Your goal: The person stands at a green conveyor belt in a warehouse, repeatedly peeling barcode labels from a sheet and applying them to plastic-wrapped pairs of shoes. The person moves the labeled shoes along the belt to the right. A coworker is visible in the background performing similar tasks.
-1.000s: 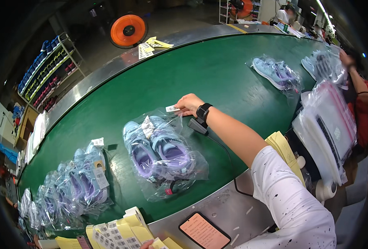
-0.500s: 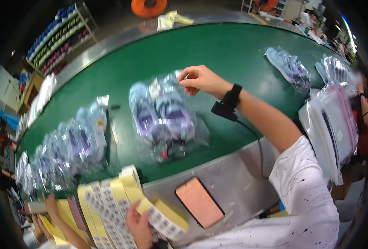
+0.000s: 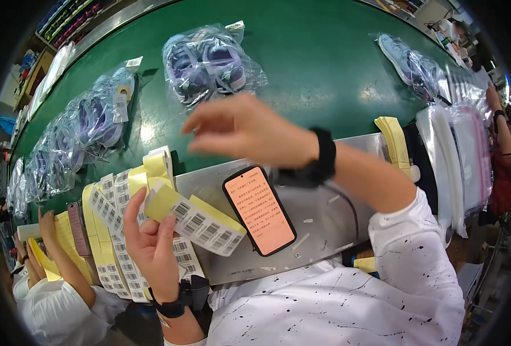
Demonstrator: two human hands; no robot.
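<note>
Now, head view, right hand (image 3: 244, 130): drawn back from the shoes, just off centre toward 12 o'clock; blurred, fingers loosely bent, nothing seen in them.
Bagged shoes (image 3: 212, 63): at 11 o'clock, so left ungripped.
Left hand (image 3: 154, 254): at 8 o'clock, pinching a label strip (image 3: 206, 225).
Green surface (image 3: 319, 75): bears a row of bagged shoes (image 3: 82, 121) between 9 and 10.
Metal ledge (image 3: 321, 230): phone (image 3: 260, 210) toward 6.
Room: shoe rack (image 3: 74, 23) at 10; co-worker's hand (image 3: 46, 228) between 8 and 9.
</note>
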